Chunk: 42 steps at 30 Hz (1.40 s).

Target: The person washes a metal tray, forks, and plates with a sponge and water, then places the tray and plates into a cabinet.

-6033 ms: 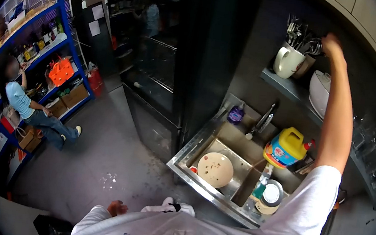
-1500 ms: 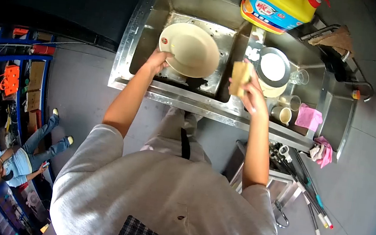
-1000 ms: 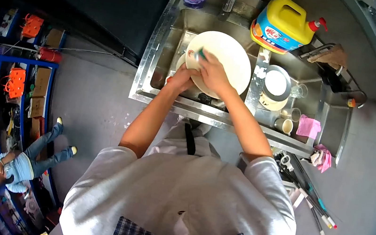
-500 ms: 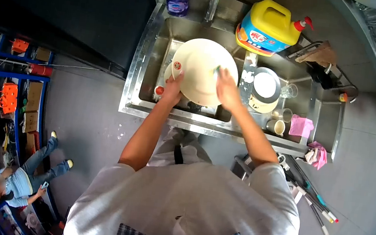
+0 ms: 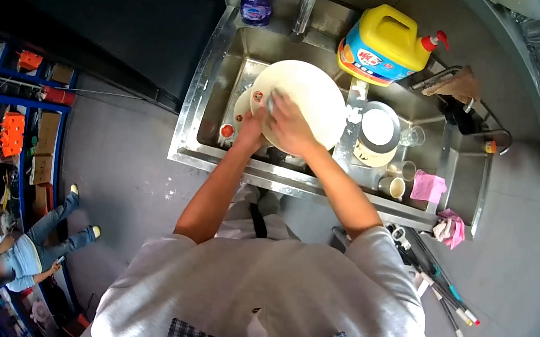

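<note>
A large cream plate (image 5: 313,96) with a small red mark near its left rim is held tilted over the left sink basin. My left hand (image 5: 250,133) grips the plate's lower left edge. On the plate's face, towards the left, my right hand (image 5: 290,127) presses a small grey-green scouring pad (image 5: 270,103), mostly covered by the fingers. Another pale dish (image 5: 241,105) shows partly behind the plate, and a small item with a red spot (image 5: 226,131) lies in the basin below it.
The tap (image 5: 304,13) stands behind the basin, between a purple soap bottle (image 5: 256,7) and a yellow detergent jug (image 5: 382,43). Stacked plates (image 5: 379,127), glasses (image 5: 413,135), a cup (image 5: 392,186) and a pink cloth (image 5: 428,187) occupy the right side. A person (image 5: 25,262) is at lower left.
My right hand has moved with the pad from the plate's right side to its left, close to my left hand. My left hand keeps its grip on the edge.
</note>
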Tool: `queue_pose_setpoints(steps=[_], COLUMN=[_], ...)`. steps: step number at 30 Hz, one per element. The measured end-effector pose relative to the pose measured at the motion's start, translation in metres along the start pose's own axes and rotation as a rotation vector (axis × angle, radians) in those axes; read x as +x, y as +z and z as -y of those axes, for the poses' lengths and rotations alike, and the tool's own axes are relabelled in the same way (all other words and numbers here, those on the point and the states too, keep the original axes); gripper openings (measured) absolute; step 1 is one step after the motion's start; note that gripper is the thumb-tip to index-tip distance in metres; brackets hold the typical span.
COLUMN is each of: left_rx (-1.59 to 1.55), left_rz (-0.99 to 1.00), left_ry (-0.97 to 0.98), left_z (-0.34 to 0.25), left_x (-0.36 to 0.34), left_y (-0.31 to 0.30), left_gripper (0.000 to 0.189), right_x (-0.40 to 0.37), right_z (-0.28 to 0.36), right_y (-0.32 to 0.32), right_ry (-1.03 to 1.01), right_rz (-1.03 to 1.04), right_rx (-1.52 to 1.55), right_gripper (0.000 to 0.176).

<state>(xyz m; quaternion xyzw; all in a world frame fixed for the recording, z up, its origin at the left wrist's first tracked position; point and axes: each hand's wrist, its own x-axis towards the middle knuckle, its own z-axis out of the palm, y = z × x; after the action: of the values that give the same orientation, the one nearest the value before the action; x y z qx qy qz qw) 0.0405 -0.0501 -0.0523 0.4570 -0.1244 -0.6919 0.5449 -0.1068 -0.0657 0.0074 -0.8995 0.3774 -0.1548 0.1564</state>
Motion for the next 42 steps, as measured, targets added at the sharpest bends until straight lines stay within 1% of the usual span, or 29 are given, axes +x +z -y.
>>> queue_pose_setpoints(steps=[1,2,4,5,6,8,9,10,12,13,14,15,16,17,18,20,23,26,27,30,32,34,35,36,38,39,40,41,42], left_rx=[-0.031,-0.001,0.06,0.079,0.101,0.142,0.054,0.032,-0.014,0.015,0.048,0.082,0.113,0.071,0.106,0.172,0.137,0.168,0.148,0.118,0.101,0.076,0.053,0.04,0.018,0.012,0.004,-0.007,-0.02], left_rz=[0.02,-0.011,-0.086,-0.132,-0.127,-0.098,-0.089,-0.063,-0.003,-0.05,-0.027,-0.009,0.013,0.053,0.081,0.133,0.227,0.141,0.147,0.081,0.074,0.052,0.104,0.091,0.07,0.053,0.034,0.015,0.019], left_ry=[0.041,0.023,-0.017,-0.074,-0.088,-0.081,-0.07,-0.052,-0.024,-0.075,-0.072,-0.072,-0.061,-0.075,-0.05,-0.011,-0.007,-0.016,-0.042,0.005,0.014,0.013,0.027,0.035,0.053,0.059,0.068,0.079,0.055], left_z=[0.007,0.004,-0.003,-0.008,-0.007,-0.015,-0.007,-0.006,-0.01,-0.014,-0.015,-0.013,-0.013,-0.025,-0.035,-0.046,-0.05,-0.036,-0.036,-0.036,-0.038,-0.036,-0.036,-0.033,-0.034,-0.035,-0.035,-0.035,-0.039], left_x=[0.006,0.004,-0.016,-0.028,-0.039,-0.041,-0.029,-0.027,-0.024,-0.026,-0.025,-0.022,-0.019,-0.03,-0.035,-0.042,-0.043,-0.036,-0.036,-0.031,-0.027,-0.022,-0.022,-0.023,-0.026,-0.026,-0.026,-0.025,-0.024], left_y=[-0.009,-0.006,0.002,0.011,0.018,0.034,0.025,0.019,0.008,0.009,0.003,-0.004,-0.006,0.003,0.008,0.01,0.012,0.008,0.006,0.0,0.002,0.005,0.008,0.01,0.014,0.015,0.014,0.014,0.013], left_gripper=[0.045,0.044,0.043,0.043,0.043,0.045,0.047,0.047,0.047,0.046,0.046,0.046,0.046,0.045,0.044,0.042,0.038,0.033,0.04,0.04,0.042,0.044,0.045,0.045,0.045,0.045,0.045,0.044,0.044], right_x=[-0.024,-0.043,-0.063,-0.049,-0.032,0.0,-0.001,-0.011,-0.036,-0.038,-0.037,-0.037,-0.032,-0.03,-0.03,-0.044,-0.068,-0.09,-0.1,-0.127,-0.121,-0.104,-0.092,-0.084,-0.076,-0.075,-0.071,-0.071,-0.071], right_z=[0.007,0.0,-0.053,-0.067,-0.073,-0.07,-0.047,-0.022,-0.012,-0.033,-0.054,-0.063,-0.068,-0.068,-0.067,-0.068,-0.064,-0.052,-0.046,-0.02,0.007,0.027,0.038,0.041,0.027,0.016,0.012,-0.002,-0.01], right_y=[-0.003,-0.007,0.029,0.018,0.004,0.034,0.028,0.016,-0.019,-0.022,-0.022,-0.028,-0.038,-0.05,-0.058,-0.061,-0.064,-0.065,-0.064,-0.052,-0.045,-0.039,-0.032,-0.026,-0.031,-0.028,-0.045,-0.058,-0.082], right_ry=[-0.019,-0.039,0.12,0.286,0.286,0.234,0.079,0.006,0.026,0.106,0.191,0.183,0.129,0.149,0.171,0.18,0.187,0.22,0.24,0.294,0.308,0.251,0.28,0.328,0.372,0.375,0.39,0.459,0.6], right_rz=[0.027,0.048,-0.073,0.007,-0.18,-0.192,-0.074,-0.014,0.035,0.094,0.157,-0.047,-0.068,-0.041,-0.017,-0.04,-0.075,-0.08,-0.064,-0.061,-0.13,-0.108,-0.194,-0.234,-0.235,-0.364,-0.458,-0.51,-0.496], right_rx=[0.03,0.054,-0.09,-0.258,-0.174,-0.042,-0.211,-0.106,-0.045,-0.231,-0.406,-0.32,-0.303,-0.351,-0.396,-0.281,-0.193,-0.176,-0.179,-0.081,-0.055,-0.079,0.09,0.178,0.238,0.219,0.099,0.032,0.151], right_gripper=[0.054,0.054,0.056,0.058,0.06,0.06,0.059,0.056,0.051,0.048,0.045,0.046,0.046,0.047,0.048,0.048,0.049,0.046,0.045,0.039,0.036,0.033,0.028,0.023,0.019,0.018,0.021,0.037,0.055])
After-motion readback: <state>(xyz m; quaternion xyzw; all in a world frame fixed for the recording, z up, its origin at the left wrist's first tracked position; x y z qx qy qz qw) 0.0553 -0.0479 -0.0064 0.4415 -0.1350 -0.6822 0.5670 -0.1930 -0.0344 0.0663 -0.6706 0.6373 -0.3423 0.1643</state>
